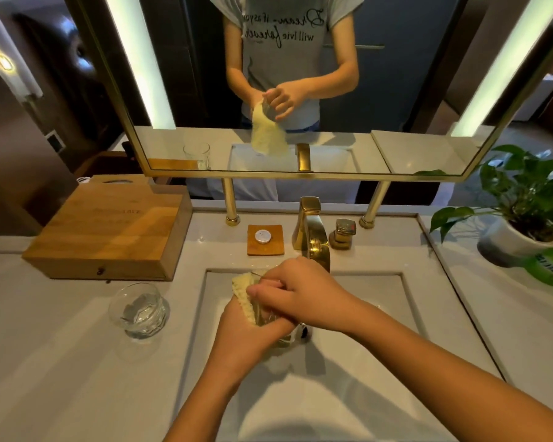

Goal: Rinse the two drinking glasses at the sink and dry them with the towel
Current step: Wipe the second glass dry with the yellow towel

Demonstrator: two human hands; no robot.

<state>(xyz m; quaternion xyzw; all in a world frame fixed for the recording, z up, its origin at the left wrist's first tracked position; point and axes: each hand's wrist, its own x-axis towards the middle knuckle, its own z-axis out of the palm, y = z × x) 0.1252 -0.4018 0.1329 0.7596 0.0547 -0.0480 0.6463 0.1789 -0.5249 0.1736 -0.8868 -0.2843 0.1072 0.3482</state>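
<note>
Over the white sink basin (380,301) both hands work on one clear drinking glass (268,317), mostly hidden between them. My left hand (246,333) cups the glass from below with the pale yellow towel (245,290) pressed against it. My right hand (297,291) closes over the glass rim and the towel from above. A second clear glass (139,311) stands upright on the counter left of the basin, apart from both hands.
A gold faucet (312,231) and its handle (344,234) stand behind the basin. Beside them lies a wooden soap dish (265,240). A wooden box (109,231) sits at the left, a potted plant (521,218) at the right. The mirror (284,84) rises behind.
</note>
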